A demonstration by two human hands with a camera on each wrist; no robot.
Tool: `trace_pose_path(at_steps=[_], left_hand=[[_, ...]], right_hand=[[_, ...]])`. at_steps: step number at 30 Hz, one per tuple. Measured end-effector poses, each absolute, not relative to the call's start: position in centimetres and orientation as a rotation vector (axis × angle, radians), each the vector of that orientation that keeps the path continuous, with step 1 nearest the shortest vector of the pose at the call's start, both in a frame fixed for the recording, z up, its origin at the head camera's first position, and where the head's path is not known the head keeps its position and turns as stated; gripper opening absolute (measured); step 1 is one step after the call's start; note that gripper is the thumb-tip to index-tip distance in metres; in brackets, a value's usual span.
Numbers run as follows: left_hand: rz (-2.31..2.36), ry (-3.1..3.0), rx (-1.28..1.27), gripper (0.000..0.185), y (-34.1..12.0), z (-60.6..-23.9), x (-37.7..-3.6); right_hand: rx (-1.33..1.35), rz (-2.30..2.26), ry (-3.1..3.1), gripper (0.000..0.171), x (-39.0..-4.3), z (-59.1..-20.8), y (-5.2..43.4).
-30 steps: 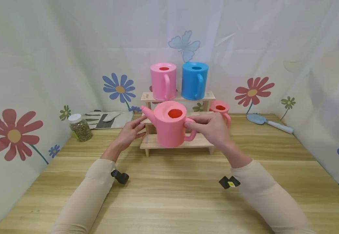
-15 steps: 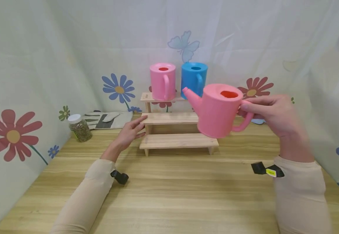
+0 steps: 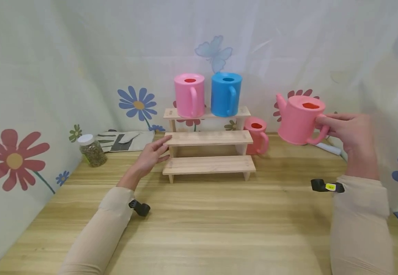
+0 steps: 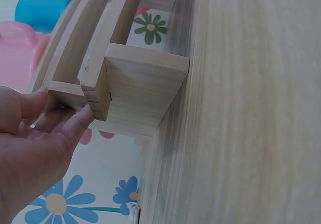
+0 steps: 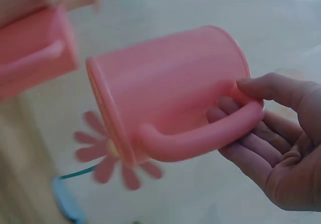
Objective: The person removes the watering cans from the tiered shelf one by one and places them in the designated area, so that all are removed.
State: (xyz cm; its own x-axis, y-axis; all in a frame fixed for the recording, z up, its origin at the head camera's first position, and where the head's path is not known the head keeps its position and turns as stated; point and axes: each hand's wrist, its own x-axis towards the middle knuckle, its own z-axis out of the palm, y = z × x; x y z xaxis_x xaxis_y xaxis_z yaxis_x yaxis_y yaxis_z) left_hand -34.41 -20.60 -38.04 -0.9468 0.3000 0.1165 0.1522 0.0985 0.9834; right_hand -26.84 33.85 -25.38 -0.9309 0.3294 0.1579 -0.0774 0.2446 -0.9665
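The two hands are working well apart: the right hand point(image 3: 351, 131), at the right of the frame, is pinching the handle of a coral watering can point(image 3: 300, 120), thumb on one side and fingers wrapped round the other, while the left hand point(image 3: 149, 154), left of centre, is resting spread fingers against the left end of a wooden stand point(image 3: 209, 165), seemingly to steady it. Nearer than both, small black wrist cameras point(image 3: 139, 208) are sitting by the beige sleeves point(image 3: 360, 214), presumably strapped there so that each is facing its hand's work. Below them the wood-grain table point(image 3: 202, 229) is spreading across the bottom of the frame. The coral can is hanging in the air at right, well clear of the stand, its spout pointing up and left; holding it by the handle is probably keeping it near upright. At centre, the stand's tiers are rising towards the back, likely so that things in the rear are showing over those in front. Beyond, at left, a white-lidded jar point(image 3: 95, 152) is standing near gloves point(image 3: 133, 141); at right, a trowel point(image 3: 331, 149) is lying partly hidden behind the held can. A red-pink can point(image 3: 255, 133) is standing just behind the stand's right end. On the top tier a pink can point(image 3: 184, 97) and a blue can point(image 3: 221, 99) are standing side by side, handles facing forward, perhaps for easy grasping. Farthest back, a flowered curtain point(image 3: 271, 34) is hanging.
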Motion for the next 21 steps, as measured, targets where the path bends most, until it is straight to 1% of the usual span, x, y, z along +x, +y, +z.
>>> trace_pose_path(at_steps=[2,4,5,8,9,10,15,21], left_hand=[[1.979,2.244,0.459,0.047,-20.7,-38.0,-34.4],[1.978,2.24,0.456,0.047,-20.7,-38.1,-34.4],[1.975,2.241,0.458,0.048,-20.8,-38.1,-34.3],[1.975,2.238,0.458,0.048,-20.7,-38.1,-34.3],[1.976,2.237,0.457,0.048,-20.7,-38.1,-34.3],[1.974,2.237,0.457,0.048,-20.7,-38.0,-34.3],[1.976,2.23,0.46,0.047,-20.6,-37.9,-34.2],[1.973,2.231,0.469,0.047,-20.7,-37.8,-34.3]], right_hand=[[-0.32,1.617,-2.294,0.013,-28.4,-26.8,34.0],[-0.361,1.568,-2.332,0.017,-30.0,-28.5,33.8],[-0.381,1.548,-2.347,0.025,-30.7,-29.4,33.6],[-0.437,1.544,-2.365,0.055,-32.6,-31.8,32.8],[-0.453,1.553,-2.362,0.062,-33.1,-32.4,32.5],[-0.471,1.559,-2.362,0.064,-33.5,-33.0,32.3],[-0.501,1.622,-2.296,0.062,-34.9,-35.0,31.6],[-0.505,1.664,-2.266,0.059,-35.4,-36.1,31.1]])
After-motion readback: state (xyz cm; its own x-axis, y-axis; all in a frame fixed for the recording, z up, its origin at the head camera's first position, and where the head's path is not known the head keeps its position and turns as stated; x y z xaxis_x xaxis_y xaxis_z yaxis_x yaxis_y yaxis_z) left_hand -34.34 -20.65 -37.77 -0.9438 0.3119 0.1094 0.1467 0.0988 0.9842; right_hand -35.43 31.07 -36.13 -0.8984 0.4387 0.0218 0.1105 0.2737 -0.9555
